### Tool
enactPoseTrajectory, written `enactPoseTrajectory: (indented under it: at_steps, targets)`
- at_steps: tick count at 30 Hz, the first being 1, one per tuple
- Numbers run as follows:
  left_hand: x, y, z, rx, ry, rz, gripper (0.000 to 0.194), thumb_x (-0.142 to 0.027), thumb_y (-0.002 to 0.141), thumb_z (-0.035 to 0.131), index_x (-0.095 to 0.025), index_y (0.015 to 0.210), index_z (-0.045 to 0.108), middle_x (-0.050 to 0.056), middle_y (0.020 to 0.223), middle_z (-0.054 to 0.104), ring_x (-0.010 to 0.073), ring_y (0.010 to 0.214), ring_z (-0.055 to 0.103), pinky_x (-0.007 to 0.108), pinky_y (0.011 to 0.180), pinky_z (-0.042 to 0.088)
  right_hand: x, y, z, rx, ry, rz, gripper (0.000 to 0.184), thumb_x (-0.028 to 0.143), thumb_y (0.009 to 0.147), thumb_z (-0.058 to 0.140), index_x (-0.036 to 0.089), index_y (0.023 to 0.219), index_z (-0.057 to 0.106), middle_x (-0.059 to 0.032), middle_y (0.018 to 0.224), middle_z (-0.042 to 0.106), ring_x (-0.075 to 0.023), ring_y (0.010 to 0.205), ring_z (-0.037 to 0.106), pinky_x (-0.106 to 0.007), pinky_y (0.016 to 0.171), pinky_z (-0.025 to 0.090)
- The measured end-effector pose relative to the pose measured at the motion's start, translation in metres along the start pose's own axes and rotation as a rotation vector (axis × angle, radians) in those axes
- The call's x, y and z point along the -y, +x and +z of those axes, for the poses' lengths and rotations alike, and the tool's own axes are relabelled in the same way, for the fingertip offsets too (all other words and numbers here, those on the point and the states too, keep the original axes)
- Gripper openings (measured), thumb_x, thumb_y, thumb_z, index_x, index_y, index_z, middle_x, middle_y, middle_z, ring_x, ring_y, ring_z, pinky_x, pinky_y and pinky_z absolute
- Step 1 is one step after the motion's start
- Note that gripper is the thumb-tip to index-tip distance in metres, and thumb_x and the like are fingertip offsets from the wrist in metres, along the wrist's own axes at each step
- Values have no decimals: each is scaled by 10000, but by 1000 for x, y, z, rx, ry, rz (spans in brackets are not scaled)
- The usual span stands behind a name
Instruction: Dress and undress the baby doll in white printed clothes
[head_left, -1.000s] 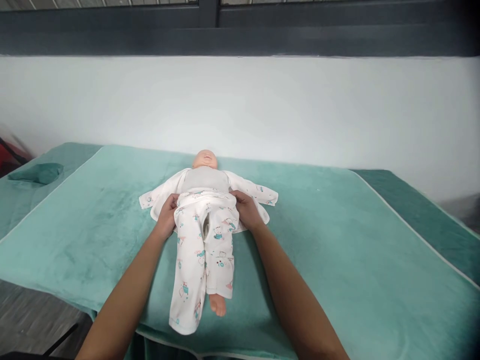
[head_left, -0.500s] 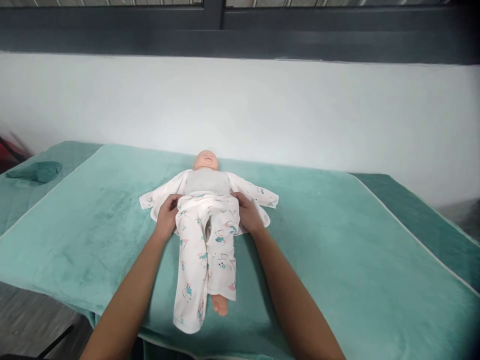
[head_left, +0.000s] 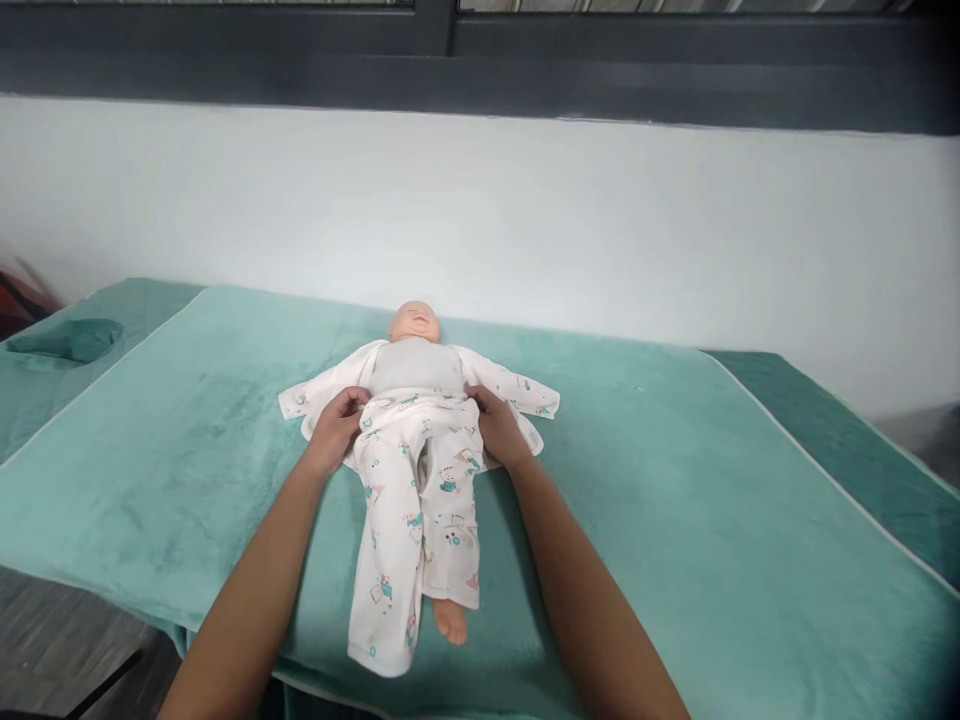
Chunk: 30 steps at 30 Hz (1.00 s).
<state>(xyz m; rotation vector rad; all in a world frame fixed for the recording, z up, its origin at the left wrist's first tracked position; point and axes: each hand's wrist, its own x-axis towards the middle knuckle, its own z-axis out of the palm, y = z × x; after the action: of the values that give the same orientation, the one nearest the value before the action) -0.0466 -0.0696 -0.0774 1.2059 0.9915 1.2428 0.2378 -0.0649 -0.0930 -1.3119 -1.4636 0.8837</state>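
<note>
A baby doll (head_left: 415, 325) lies on its back on a teal towel (head_left: 637, 480), head toward the wall. It wears white printed trousers (head_left: 416, 510), and an open white printed shirt (head_left: 517, 395) is spread under it. My left hand (head_left: 336, 428) grips the trousers' waistband at the doll's left-hand side. My right hand (head_left: 496, 425) grips the waistband on the other side. One bare doll foot (head_left: 451, 622) sticks out of the right trouser leg. The other leg end lies flat and no foot shows.
The towel covers a table that ends close to me, with grey floor (head_left: 60, 650) at the lower left. A folded dark green cloth (head_left: 67, 340) lies at the far left. A white wall (head_left: 480, 220) stands right behind the table.
Both hands have drawn the waistband a little higher up the doll's body. The view has shifted slightly.
</note>
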Motion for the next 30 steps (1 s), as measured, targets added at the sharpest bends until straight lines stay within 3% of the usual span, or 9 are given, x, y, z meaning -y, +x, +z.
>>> enactPoseTrajectory:
  at_steps: [5,13,17,21,25,30]
  targets:
    - [0,-1,0,-10,47,36,164,-314,808,711,-195,862,611,-17,870,584,118,766,500,217,681,372,15,-5,3,-27,-94,18,206,301,809,527,232,959,649,-34,1005,745,-238,957,637,-344,876,477]
    - [-1,-1,1,-9,82,10,240,-307,764,754,-203,967,680,3,947,647,145,848,560,237,754,406,21,-6,5,-95,-195,-14,240,204,770,500,228,970,632,-60,1001,742,-232,944,650,-352,867,487]
    - [-4,1,1,11,130,73,156,-281,776,734,-200,850,623,-8,888,599,130,789,526,235,721,396,16,-7,5,-88,-103,-82,241,226,768,523,221,986,625,-46,978,715,-221,913,639,-348,848,496]
    - [-7,2,7,-32,158,213,151,-264,783,715,-194,813,584,44,1111,616,163,963,564,266,850,429,18,-7,6,-166,52,-180,169,301,848,538,239,976,629,-40,1019,678,-212,973,620,-349,891,493]
    - [-5,10,14,-133,146,202,203,-333,821,683,-213,837,519,43,1023,644,175,912,585,293,828,445,30,1,0,-24,35,-250,158,385,875,602,244,903,669,-38,966,666,-212,950,599,-347,860,477]
    - [-8,37,15,-187,395,221,192,-376,879,627,-235,860,499,-21,795,564,165,757,524,284,727,386,56,22,-13,227,-56,-203,211,414,783,725,224,844,657,-11,856,633,-175,788,539,-315,741,432]
